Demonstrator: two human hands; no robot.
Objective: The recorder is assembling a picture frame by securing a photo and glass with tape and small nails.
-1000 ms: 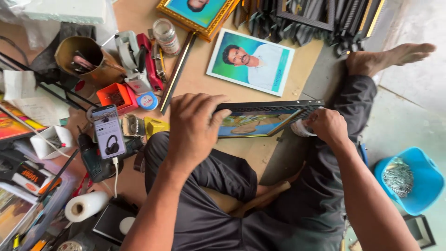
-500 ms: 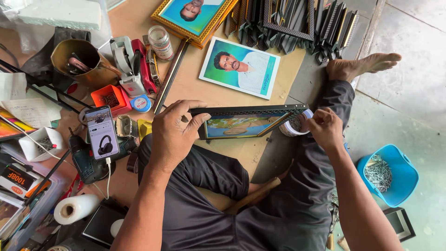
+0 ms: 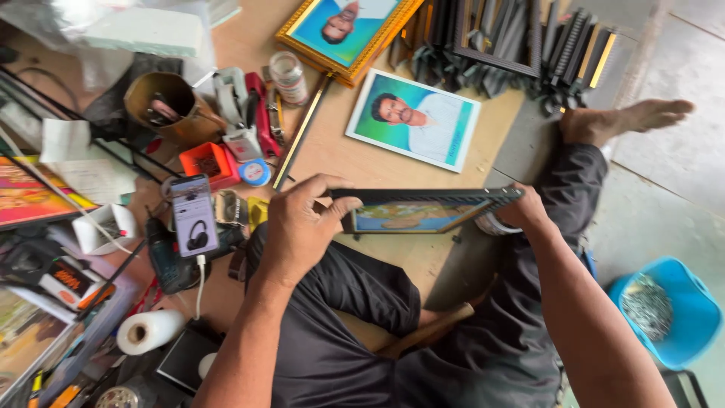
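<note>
Inspecting from the head camera, I find the dark picture frame [image 3: 423, 211] stood on edge over the lap, at the centre of view, above the wooden board [image 3: 377, 162]. The left hand [image 3: 298, 227] is closed on its left end, thumb pressing the top rail; the right hand [image 3: 521, 211] grips the right corner, fingers wrapped behind it. Risk one: the frame rests on a narrow edge, so a slackened grip could tip it onto the loose portrait print [image 3: 415, 119] at 12 o'clock. Risk two: the phone [image 3: 194, 215] at 9 o'clock stands propped near the left elbow; a sweep would topple it. Risk three: the blue tub [image 3: 664, 310] at 4 o'clock sits close behind the right forearm.
</note>
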